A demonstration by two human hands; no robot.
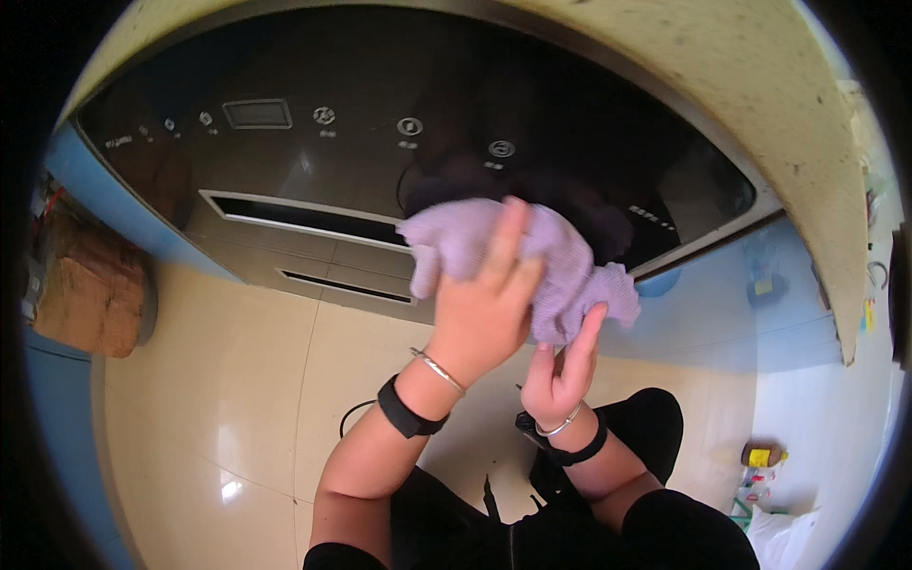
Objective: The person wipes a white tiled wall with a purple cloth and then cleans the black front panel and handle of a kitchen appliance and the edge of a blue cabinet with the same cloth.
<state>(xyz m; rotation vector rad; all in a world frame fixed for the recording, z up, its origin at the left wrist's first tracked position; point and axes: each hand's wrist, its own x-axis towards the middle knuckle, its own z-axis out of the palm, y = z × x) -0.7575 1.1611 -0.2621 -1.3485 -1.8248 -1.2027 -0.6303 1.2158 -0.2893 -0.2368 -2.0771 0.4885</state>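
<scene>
A crumpled light-purple cloth (pixel 563 278) lies bunched between my hands, in front of a glossy black appliance panel (pixel 356 157) with printed icons, a small display and a slot-shaped handle recess. My left hand (pixel 488 306) presses on the cloth with fingers spread, its fingertips slightly blurred. Below the cloth's right part, my right hand (pixel 566 363) holds its lower edge between thumb and fingers. Both wrists carry a silver bangle and a black band. Whether the cloth touches the panel is hard to tell.
A speckled countertop edge (pixel 712 78) curves above the panel. Blue cabinet fronts (pixel 727 299) flank it. A brown cardboard box (pixel 92 285) stands at the left on the tiled floor (pixel 214 399). Several bottles, one brown with a yellow label (pixel 761 454), and a white bag (pixel 780 534) are at the lower right.
</scene>
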